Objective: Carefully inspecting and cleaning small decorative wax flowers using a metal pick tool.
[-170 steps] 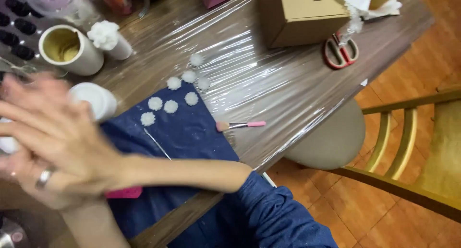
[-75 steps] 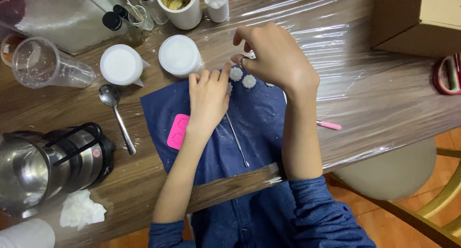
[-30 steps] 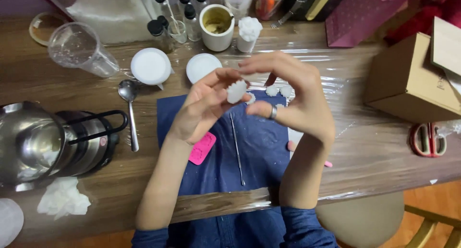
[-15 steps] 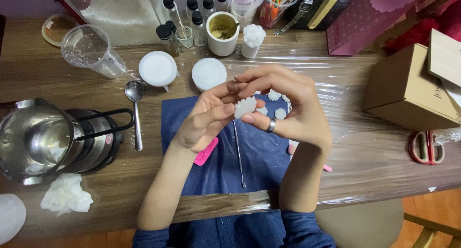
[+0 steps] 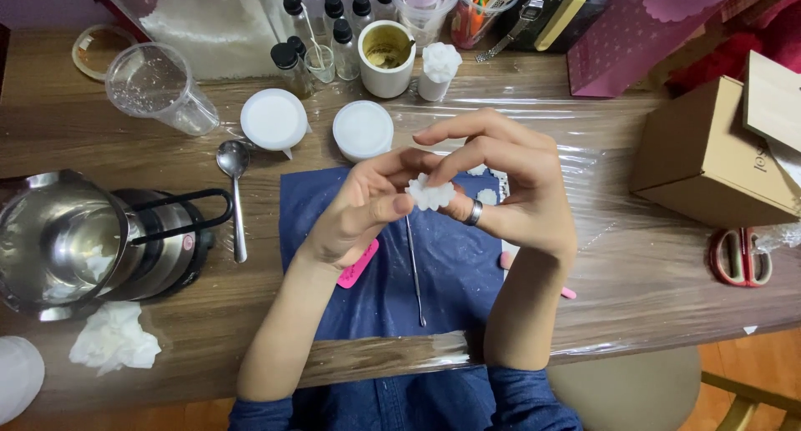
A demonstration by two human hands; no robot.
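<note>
Head-camera view: both hands have come up off the blue cloth (image 5: 450, 272), the left hand (image 5: 363, 206) and the ringed right hand (image 5: 509, 189) pinching one white flower-shaped piece (image 5: 430, 194) between their fingertips above it, where moments ago they pressed pieces flat. Behind them, a white mug (image 5: 385, 60) holds yellowish residue, a clear plastic cup (image 5: 158, 89) lies tipped, and a steel pitcher (image 5: 62, 243) looks nearly empty.
</note>
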